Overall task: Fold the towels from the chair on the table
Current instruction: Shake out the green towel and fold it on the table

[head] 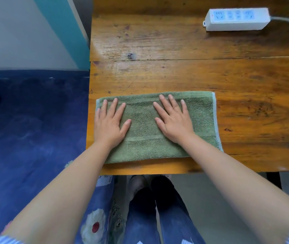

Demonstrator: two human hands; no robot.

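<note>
both flat hands, left hand (pixel 108 123) and right hand (pixel 175 121), fingers straight, press the folded green terry towel (pixel 145 138) at the wooden table (pixel 193 73)'s 6 o'clock edge; smoothing step, another fold likely next.

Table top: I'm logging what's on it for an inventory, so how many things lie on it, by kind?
Green towel: 1, under both flat hands, left hand and right hand
White power strip: 1
Total on the table: 2
</note>
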